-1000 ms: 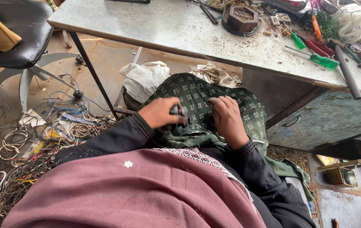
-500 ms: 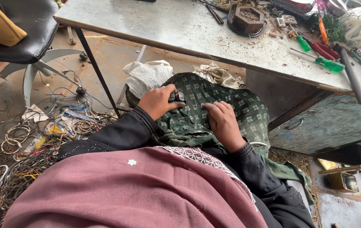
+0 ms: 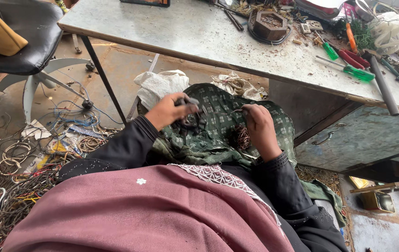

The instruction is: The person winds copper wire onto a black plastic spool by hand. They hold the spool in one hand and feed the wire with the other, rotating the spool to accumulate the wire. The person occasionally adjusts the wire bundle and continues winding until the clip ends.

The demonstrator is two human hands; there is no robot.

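My left hand (image 3: 166, 112) is closed around a small dark metal part (image 3: 191, 119), held over the green patterned cloth (image 3: 218, 116) on my lap. My right hand (image 3: 258, 128) pinches a thin wire end near its fingertips, and a tangle of copper wire (image 3: 242, 136) lies against the cloth just beside its palm. Both arms wear black sleeves, and a maroon shawl (image 3: 153, 214) covers the foreground.
A grey metal table (image 3: 185, 32) stands ahead with a round metal part (image 3: 268, 23), green and red screwdrivers (image 3: 349, 63) and a metal bar (image 3: 384, 86). A black chair (image 3: 22, 37) is at left. Wire coils and scraps (image 3: 17, 158) litter the floor. White bags (image 3: 160, 84) lie under the table.
My left hand has lifted with the dark part, moving away from my right hand. The copper wire tangle now shows by my right hand, which holds a strand.
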